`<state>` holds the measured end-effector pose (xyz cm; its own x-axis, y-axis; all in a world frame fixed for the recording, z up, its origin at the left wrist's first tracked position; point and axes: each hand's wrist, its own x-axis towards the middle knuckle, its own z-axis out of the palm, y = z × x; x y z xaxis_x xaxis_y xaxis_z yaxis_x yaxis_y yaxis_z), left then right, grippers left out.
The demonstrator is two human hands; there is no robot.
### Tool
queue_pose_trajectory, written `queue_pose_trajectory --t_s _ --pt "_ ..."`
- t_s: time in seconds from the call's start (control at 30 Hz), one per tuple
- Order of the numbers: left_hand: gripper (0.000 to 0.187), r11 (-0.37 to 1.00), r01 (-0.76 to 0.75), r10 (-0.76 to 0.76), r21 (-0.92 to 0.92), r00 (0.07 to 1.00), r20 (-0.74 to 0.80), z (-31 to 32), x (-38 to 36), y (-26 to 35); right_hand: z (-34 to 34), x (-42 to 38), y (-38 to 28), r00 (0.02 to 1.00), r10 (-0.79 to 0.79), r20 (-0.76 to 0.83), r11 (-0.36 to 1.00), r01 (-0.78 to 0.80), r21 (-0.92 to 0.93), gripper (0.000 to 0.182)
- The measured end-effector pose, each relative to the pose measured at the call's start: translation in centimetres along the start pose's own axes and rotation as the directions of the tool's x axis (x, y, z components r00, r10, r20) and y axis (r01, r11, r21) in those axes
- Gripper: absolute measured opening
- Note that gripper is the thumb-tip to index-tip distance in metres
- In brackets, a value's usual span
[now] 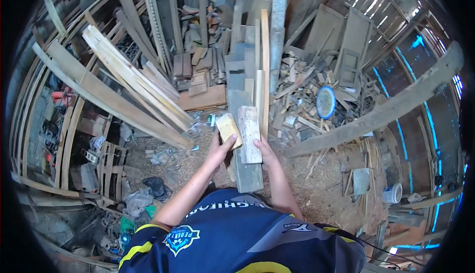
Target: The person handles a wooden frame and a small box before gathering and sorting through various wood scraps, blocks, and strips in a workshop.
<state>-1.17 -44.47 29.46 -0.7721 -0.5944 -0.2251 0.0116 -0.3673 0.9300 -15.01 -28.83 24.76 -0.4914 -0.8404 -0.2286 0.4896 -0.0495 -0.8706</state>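
In the head view, my left hand (221, 150) is wrapped round a short yellowish wood block (228, 127), its thumb on the block's lower face. Just right of it, my right hand (265, 152) grips the side of a longer pale, rough wood block (249, 134). Both blocks are over a long grey board (249, 178) that runs away from my body; whether they rest on it is hard to tell. Narrow light strips (264, 75) stand beside the board at its far right.
Long planks (133, 80) lean at the left, and a curved beam (376, 110) crosses the right. Scrap wood (302, 82) is heaped behind, with a blue-rimmed round object (325, 102) on it. A white bucket (393, 193) stands at the right.
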Motion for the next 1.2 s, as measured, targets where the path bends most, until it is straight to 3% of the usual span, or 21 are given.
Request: queue_pose_trajectory --t_s 0.13,0.27,0.33,0.47,0.63,0.77,0.93,1.03,1.13,1.17,1.2 --pt "0.084 0.998 -0.033 0.034 0.059 0.999 -0.012 -6.4 2.4 4.1 6.7 5.8 -0.3 1.000 -0.004 0.029 0.999 0.003 0.038 0.078" --pt "0.080 0.998 -0.047 0.046 -0.039 0.998 -0.037 -9.3 5.8 6.4 10.1 9.7 -2.4 0.995 -0.002 0.101 1.000 0.001 0.000 0.082" --pt "0.079 0.994 -0.062 0.063 -0.085 0.998 0.013 -10.2 8.6 6.7 10.5 12.0 -3.5 0.997 0.011 0.081 1.000 -0.009 -0.019 0.081" --pt "0.075 0.995 -0.049 0.045 -0.082 0.998 -0.045 -11.6 14.1 6.0 10.0 17.9 -4.2 0.994 -0.021 0.106 0.999 0.026 -0.046 0.078" --pt "0.080 0.992 -0.025 0.010 -0.121 0.993 -0.121 -14.3 20.5 7.1 10.0 26.6 -5.5 0.983 0.123 0.135 0.991 -0.113 -0.077 0.074" --pt "0.081 0.999 -0.049 0.048 0.005 0.970 -0.237 -18.1 25.5 6.4 9.9 35.2 -3.8 0.937 0.134 0.321 0.991 -0.130 -0.033 0.075" --pt "0.079 0.990 0.078 -0.115 -0.120 0.931 -0.347 -22.3 29.7 6.9 12.5 42.3 -2.8 0.928 0.266 0.261 0.964 -0.258 -0.066 0.079" --pt "0.078 0.977 0.069 -0.137 -0.202 0.929 -0.343 -24.7 33.3 6.6 12.8 47.0 -0.8 0.925 0.187 0.332 0.978 -0.144 -0.151 0.082" --pt "0.074 0.947 0.200 -0.281 -0.253 0.896 -0.345 -27.5 37.3 5.0 12.1 52.1 1.5 0.914 0.241 0.326 0.969 -0.211 -0.125 0.083" --pt "0.072 0.934 0.230 -0.318 -0.274 0.884 -0.342 -28.6 39.8 4.9 11.5 53.8 1.9 0.888 0.372 0.272 0.927 -0.342 -0.151 0.087" --pt "0.072 0.929 0.248 -0.333 -0.276 0.884 -0.328 -29.7 42.3 4.5 11.7 55.9 1.5 0.891 0.377 0.253 0.925 -0.350 -0.145 0.087"
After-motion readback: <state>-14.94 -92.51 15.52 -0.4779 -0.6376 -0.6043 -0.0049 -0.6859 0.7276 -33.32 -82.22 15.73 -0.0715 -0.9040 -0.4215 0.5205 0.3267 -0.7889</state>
